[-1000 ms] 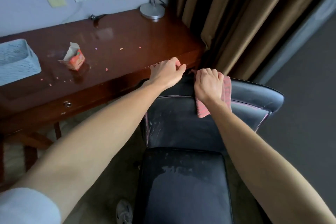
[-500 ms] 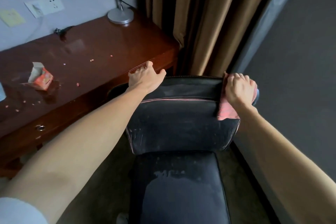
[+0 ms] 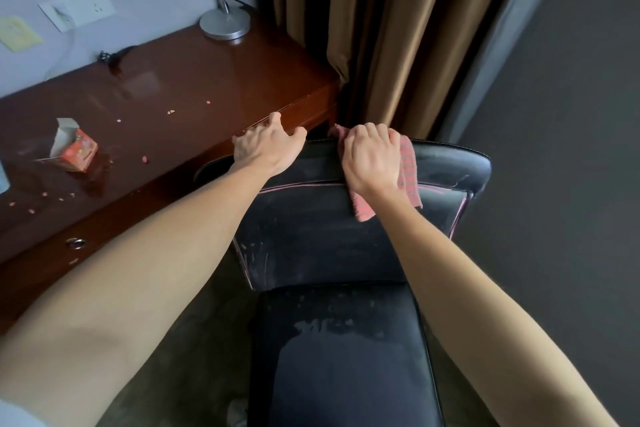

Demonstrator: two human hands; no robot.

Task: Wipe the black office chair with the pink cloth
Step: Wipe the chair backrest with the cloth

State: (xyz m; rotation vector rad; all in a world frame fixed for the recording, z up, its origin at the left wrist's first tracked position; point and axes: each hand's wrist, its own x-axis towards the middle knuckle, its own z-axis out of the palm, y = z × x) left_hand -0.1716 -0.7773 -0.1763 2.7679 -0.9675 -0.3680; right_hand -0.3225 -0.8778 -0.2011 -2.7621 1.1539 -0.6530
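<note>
Looks like a hotel room or home study: wooden desk (image 3: 194, 87) at left with lamp base (image 3: 225, 22), wall socket (image 3: 78, 9) behind, brown floor-length curtains (image 3: 381, 28) far, black office chair (image 3: 329, 243) near.

Person's body, head view. Left hand (image 3: 265, 149) and right hand (image 3: 372, 159): bare, knuckles and tendons vis. on the backs. Left forearm (image 3: 156, 270) and right forearm (image 3: 485, 305): bare from wrist to frame edge, smooth. Sleeve (image 3: 14, 414): pale whitish-grey fabric w/ rounded hem, vis. only at lower-left corner, on left upper arm; rest of garment out of frame.
</note>
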